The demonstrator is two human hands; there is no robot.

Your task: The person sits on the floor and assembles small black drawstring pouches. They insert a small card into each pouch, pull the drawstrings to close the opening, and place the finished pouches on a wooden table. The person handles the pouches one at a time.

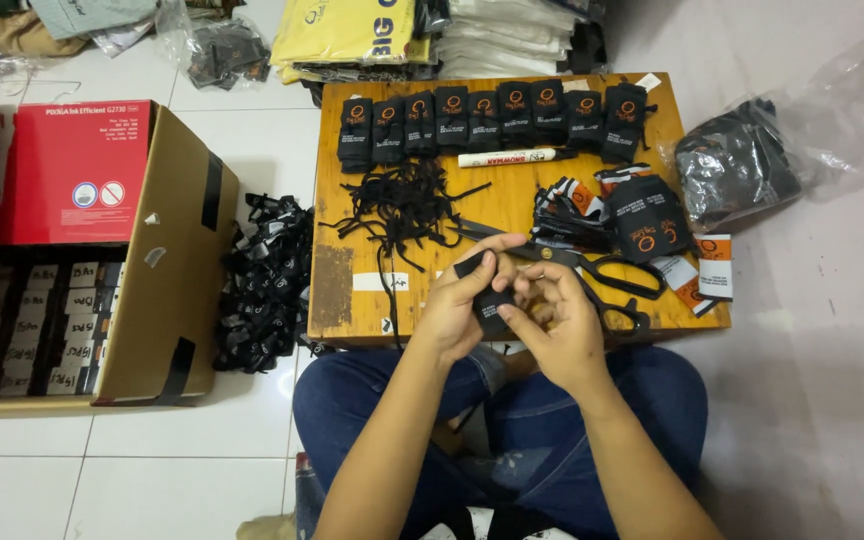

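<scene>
My left hand [460,300] and my right hand [557,325] meet over the near edge of a low wooden table [332,290]. Together they pinch a small black tag [492,305], with a black strip [470,264] sticking up between my left fingers. Just beyond my hands lie black scissors [607,275]. A tangle of black strings [402,205] lies in the table's middle. A pile of black and orange tags [642,215] lies to the right. A row of black bundled tags [497,115] lines the far edge, with a white marker [507,157] before it.
An open cardboard box [167,260] with a red flap and rows of labelled packs stands on the left. A heap of black tags [267,280] lies on the white tile floor beside the table. A plastic bag of black items [737,170] lies at the right. Folded yellow garments [347,30] are stacked behind.
</scene>
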